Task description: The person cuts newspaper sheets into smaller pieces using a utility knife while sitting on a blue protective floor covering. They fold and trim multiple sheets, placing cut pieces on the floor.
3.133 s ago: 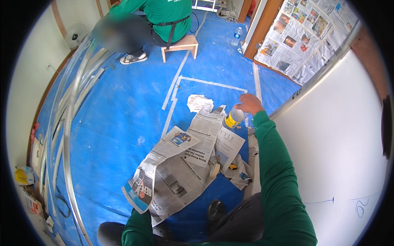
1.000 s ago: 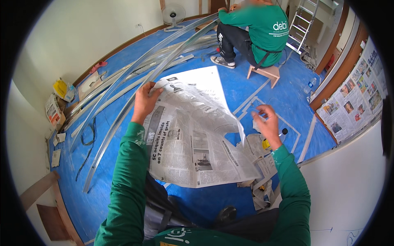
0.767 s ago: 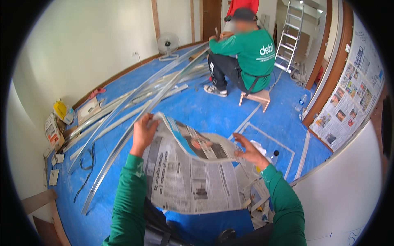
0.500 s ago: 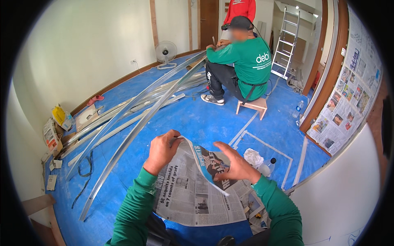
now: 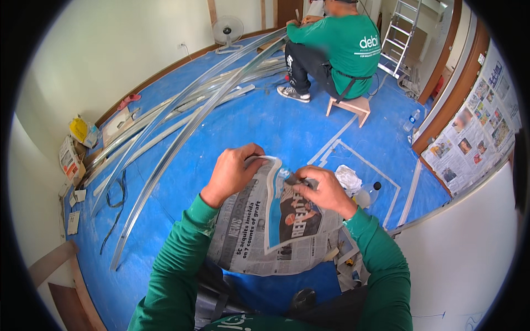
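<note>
A sheet of newspaper (image 5: 240,240) hangs in front of me, above my legs, with a narrow part of it folded over at the top right. My left hand (image 5: 233,172) pinches its upper left edge between thumb and fingers. On the right, my right hand (image 5: 324,192) is closed on the folded part near the top, bunching the paper between thumb and fingers. The two hands are a short way apart at about the same height. The lower edge of the sheet hangs loose and curved.
Long metal channels (image 5: 182,132) lie across the blue floor sheet (image 5: 259,127) at left. A co-worker (image 5: 345,52) in green sits on a wooden stool (image 5: 350,106) ahead. Crumpled white material (image 5: 348,179) and a clear bottle (image 5: 369,194) lie right, near a white panel (image 5: 458,243).
My right hand has gone from spread fingers beside the paper to a grip on its folded part near the top. My left hand keeps its pinch. The view has tipped downward.
</note>
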A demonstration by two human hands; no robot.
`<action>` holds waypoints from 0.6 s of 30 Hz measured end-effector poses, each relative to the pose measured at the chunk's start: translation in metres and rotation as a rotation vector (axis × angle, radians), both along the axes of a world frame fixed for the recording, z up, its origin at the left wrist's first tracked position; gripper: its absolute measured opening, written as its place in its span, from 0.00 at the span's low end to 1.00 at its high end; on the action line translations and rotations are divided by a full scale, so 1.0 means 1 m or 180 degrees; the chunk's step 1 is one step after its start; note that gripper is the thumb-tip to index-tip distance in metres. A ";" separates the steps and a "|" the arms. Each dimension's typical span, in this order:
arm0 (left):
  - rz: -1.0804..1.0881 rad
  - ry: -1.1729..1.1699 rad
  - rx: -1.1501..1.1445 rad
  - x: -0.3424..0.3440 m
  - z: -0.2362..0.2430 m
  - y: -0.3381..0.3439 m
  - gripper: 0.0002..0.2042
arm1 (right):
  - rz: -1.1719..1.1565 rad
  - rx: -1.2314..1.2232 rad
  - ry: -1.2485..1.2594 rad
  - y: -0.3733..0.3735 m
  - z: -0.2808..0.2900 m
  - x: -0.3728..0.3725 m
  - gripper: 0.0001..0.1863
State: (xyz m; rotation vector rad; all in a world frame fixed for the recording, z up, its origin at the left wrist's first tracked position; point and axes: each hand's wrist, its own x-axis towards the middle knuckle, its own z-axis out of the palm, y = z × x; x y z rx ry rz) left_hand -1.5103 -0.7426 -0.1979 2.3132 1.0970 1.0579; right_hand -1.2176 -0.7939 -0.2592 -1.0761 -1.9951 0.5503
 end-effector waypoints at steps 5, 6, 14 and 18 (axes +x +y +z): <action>-0.0171 0.0603 -0.0415 -0.011 0.002 0.003 0.14 | -0.0417 -0.0127 0.0290 0.005 -0.003 0.008 0.13; -0.0207 0.0796 -0.0571 -0.017 0.002 0.005 0.14 | -0.0481 -0.0194 0.0312 0.006 -0.004 0.011 0.13; -0.0342 0.0668 -0.0651 -0.019 -0.014 0.017 0.15 | -0.0439 -0.0610 0.0620 0.005 0.011 0.024 0.16; -0.0239 0.0011 -0.0802 -0.029 -0.010 0.026 0.13 | 0.0910 -0.0422 -0.0011 -0.018 0.040 0.017 0.18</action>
